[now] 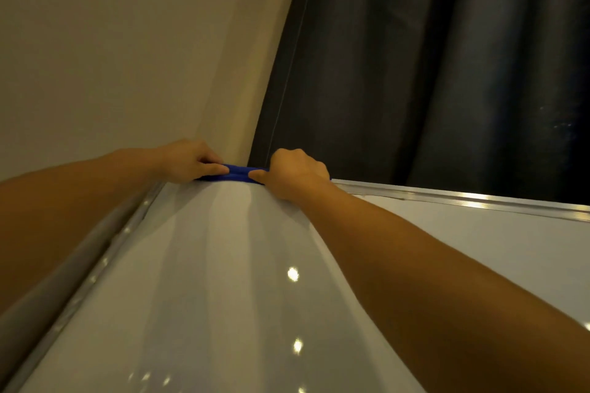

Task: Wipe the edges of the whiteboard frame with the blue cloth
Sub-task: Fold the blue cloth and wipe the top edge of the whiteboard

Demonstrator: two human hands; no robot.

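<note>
The blue cloth lies folded over the top edge of the whiteboard, at the point where the silver frame peaks in the head view. My left hand pinches the cloth's left end against the frame. My right hand pinches its right end, thumb on the board side. Only a short strip of cloth shows between the two hands. The white board surface fills the lower part of the view, with both forearms reaching up across it.
A beige wall rises behind the board on the left. Dark grey curtains hang behind it on the right. The frame's left rail runs down toward the lower left corner. Ceiling lights reflect as bright spots on the board.
</note>
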